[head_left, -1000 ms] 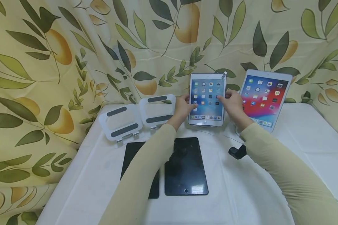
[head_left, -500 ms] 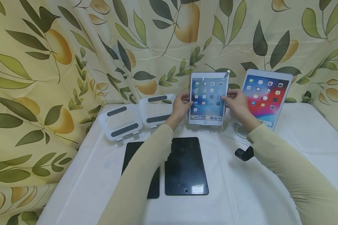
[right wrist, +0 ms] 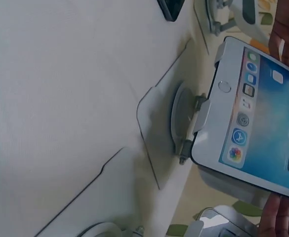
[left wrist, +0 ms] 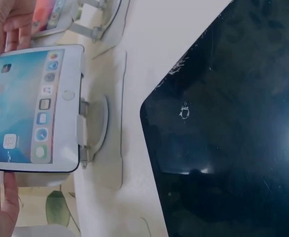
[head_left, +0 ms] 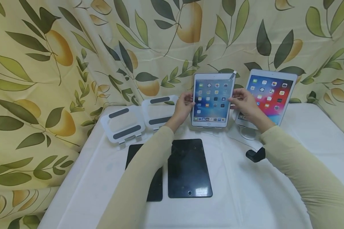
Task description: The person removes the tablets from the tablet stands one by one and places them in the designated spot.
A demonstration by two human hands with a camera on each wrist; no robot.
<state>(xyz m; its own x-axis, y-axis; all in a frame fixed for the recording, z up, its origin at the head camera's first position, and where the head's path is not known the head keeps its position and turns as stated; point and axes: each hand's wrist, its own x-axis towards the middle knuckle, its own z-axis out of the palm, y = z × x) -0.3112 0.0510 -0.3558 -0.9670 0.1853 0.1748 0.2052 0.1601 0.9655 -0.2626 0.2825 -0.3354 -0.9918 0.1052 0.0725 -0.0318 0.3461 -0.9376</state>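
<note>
A white tablet [head_left: 212, 109] with a lit blue home screen stands leaning back on a pale stand, whose base [right wrist: 151, 128] and lower clips show in the right wrist view. My left hand [head_left: 182, 109] grips its left edge, thumb at the front and fingers behind. On the right edge, my right hand [head_left: 246, 103] pinches with the thumb in front. A small striped tab [head_left: 233, 75] sticks out at the upper right corner. Behind my right hand stands a second white tablet [head_left: 278, 87] with a red and blue screen, its lower left part covered by that hand.
Two white frame stands [head_left: 126, 122] with dark grey strips are at the back left. Two black tablets lie in front; the right one [head_left: 189, 171] shows well, the left one [head_left: 157, 190] is half under my left sleeve. A patterned curtain [head_left: 166, 38] hangs behind the table.
My right hand has shifted right along with the tablet's right edge and tab, so the screen looks slightly wider. My left thumb has drawn back from the screen to the edge.
</note>
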